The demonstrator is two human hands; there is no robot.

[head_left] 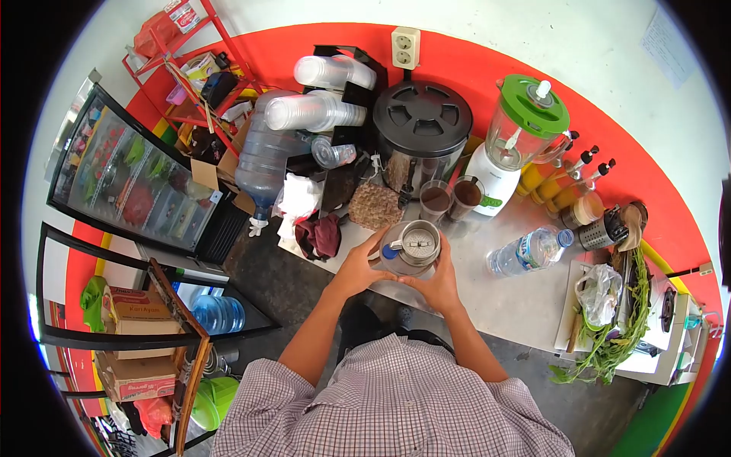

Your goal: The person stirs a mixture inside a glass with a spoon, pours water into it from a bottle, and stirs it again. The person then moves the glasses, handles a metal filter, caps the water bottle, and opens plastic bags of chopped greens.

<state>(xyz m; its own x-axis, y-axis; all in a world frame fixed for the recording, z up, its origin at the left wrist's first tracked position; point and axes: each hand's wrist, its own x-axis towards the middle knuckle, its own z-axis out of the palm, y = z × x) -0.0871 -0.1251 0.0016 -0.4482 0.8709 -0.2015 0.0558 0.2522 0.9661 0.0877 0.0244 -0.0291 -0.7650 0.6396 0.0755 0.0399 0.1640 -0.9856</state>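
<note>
My left hand (pixel 358 266) and my right hand (pixel 435 280) are both closed around the sides of a round metal tray (pixel 403 266), held close to the counter's front edge. A round metal cup (pixel 419 242) with a grey, patterned top rests on it. Beside the cup is a small blue-topped item (pixel 390 251), whose kind I cannot make out. Just beyond my hands, two clear cups of dark brown drink (pixel 435 199) stand side by side. Close by on the left lies a brown, rough-textured slab (pixel 376 206).
A green-lidded blender (pixel 493 179), a black-lidded bucket (pixel 423 118) and sauce bottles (pixel 560 186) line the back. A water bottle (pixel 529 251) leans on the right of the metal counter (pixel 476 286). Plastic cups (pixel 316 112) and a large water jug (pixel 266 156) are left.
</note>
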